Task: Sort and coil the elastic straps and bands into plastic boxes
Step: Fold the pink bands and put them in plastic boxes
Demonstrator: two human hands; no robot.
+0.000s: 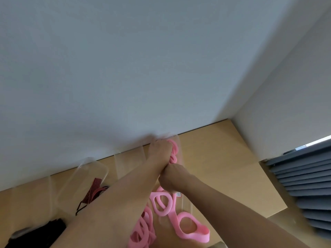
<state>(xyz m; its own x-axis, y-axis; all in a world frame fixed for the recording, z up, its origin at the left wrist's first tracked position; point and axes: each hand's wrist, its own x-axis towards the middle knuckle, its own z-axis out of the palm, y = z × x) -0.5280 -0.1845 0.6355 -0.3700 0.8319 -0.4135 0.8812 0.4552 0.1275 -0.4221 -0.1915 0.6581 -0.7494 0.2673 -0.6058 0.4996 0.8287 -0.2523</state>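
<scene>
My left hand (160, 149) reaches far forward into a clear plastic box (180, 149) by the wall and presses down on a bundle of pink elastic band (173, 152) inside it. Just behind it, my right hand (172, 178) is curled round the same pink band, which trails back from the box. More pink looped band (186, 228) lies on the wooden table (223, 167) under my forearms. The scene is blurred by motion.
Another clear box (84, 178) at the left holds a red-and-black striped strap (93, 190). A further clear box (125, 161) stands between them. Black straps (44, 230) lie in a container at the lower left. A white wall backs the table; grey blinds (304, 185) hang at the right.
</scene>
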